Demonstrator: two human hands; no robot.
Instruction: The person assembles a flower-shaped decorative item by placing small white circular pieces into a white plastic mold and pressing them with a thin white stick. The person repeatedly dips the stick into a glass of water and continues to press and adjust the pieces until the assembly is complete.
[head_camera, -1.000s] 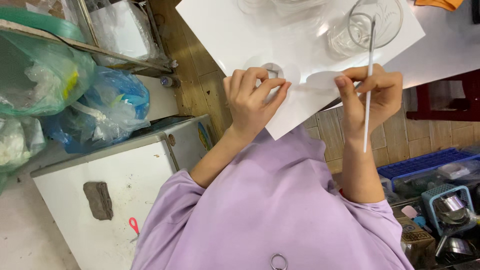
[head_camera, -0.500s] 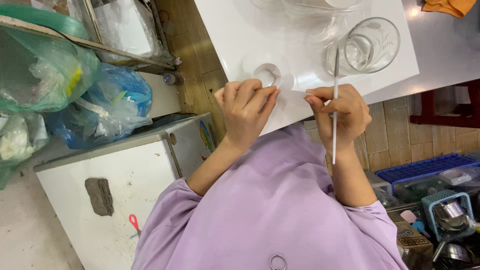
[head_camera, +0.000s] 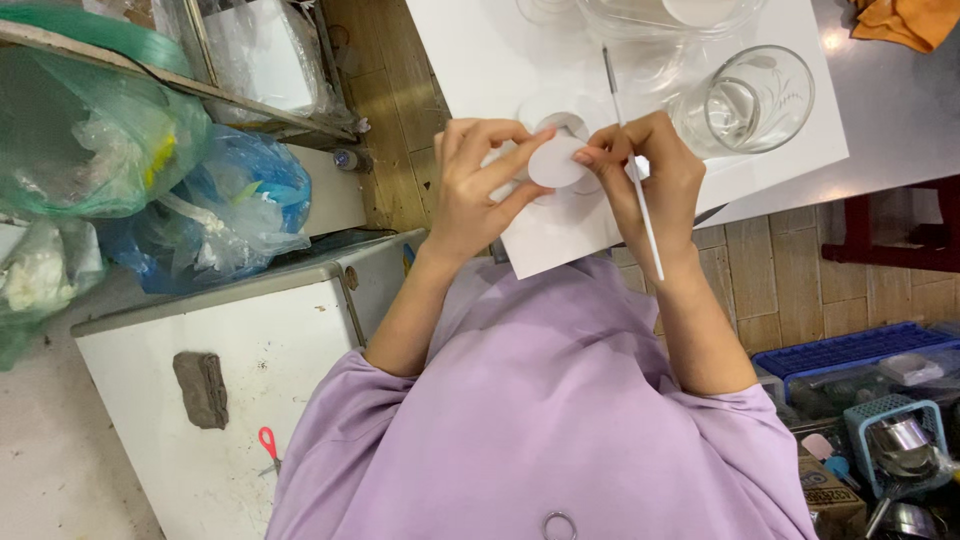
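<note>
While the left hand (head_camera: 478, 185) pinched a small white disc (head_camera: 556, 163) between thumb and fingers, the right hand (head_camera: 650, 175) pressed its fingertips to the disc's other edge, so both hands were closed on it together. That right hand also gripped a thin white stick (head_camera: 632, 170), which ran slantwise through the fingers, its upper end pointing up toward the glassware and its lower end crossing the wrist. The disc sat just above a white sheet (head_camera: 560, 235) on the table, over the sheet's near edge, right in front of the purple shirt (head_camera: 545, 420). Just beyond the right hand stood a clear drinking glass (head_camera: 755, 100), seen from above; it looked empty, though I couldn't be sure through the reflections. Further up, at the top edge, a wide clear bowl (head_camera: 670, 15) was cut off by the frame and held something pale. An orange cloth (head_camera: 915, 18) lay at the table's far corner. Off to the left, a shelf carried a green plastic bag (head_camera: 90, 150) and a blue plastic bag (head_camera: 230, 215), both stuffed with crumpled material. Down at the lower right, a blue crate (head_camera: 850, 350) and a small blue basket (head_camera: 895, 445) held metal cups and odd bits.
</note>
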